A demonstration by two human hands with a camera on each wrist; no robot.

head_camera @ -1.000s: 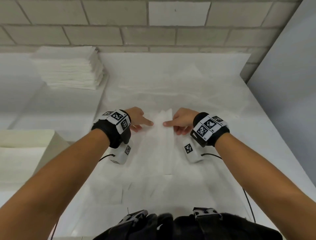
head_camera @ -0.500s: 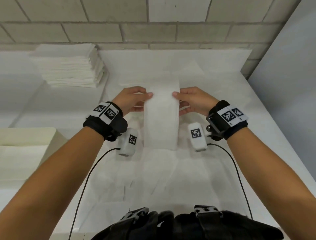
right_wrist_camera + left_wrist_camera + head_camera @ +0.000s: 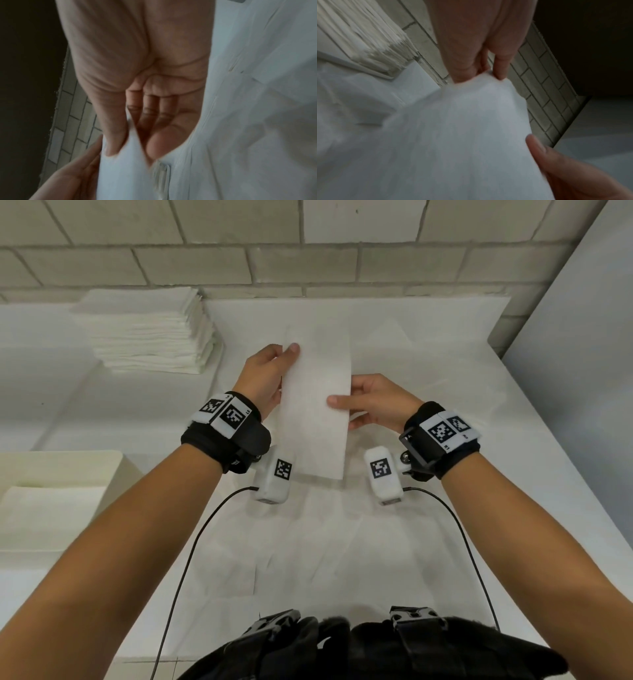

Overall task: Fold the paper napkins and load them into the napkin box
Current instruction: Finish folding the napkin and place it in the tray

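Observation:
A long, narrow folded white napkin (image 3: 313, 412) hangs lifted above the table between both hands. My left hand (image 3: 270, 374) pinches its upper left edge between thumb and fingers; the left wrist view shows that hand (image 3: 484, 73) nipping the napkin (image 3: 453, 135). My right hand (image 3: 370, 402) pinches the right edge at mid-height, thumb on the front face; in the right wrist view the same hand (image 3: 130, 146) holds the napkin (image 3: 123, 175) between thumb and fingers. The cream napkin box (image 3: 113, 470) sits at the left edge with flat napkins inside.
A tall stack of white napkins (image 3: 147, 333) lies at the back left by the brick wall (image 3: 308, 261). The table (image 3: 445, 542) is covered with creased white paper. A grey panel (image 3: 582, 337) closes off the right side.
The napkin went from lying on the table under both index fingers to being lifted. Since half a second ago my left hand rose to the top edge and my right hand slid lower.

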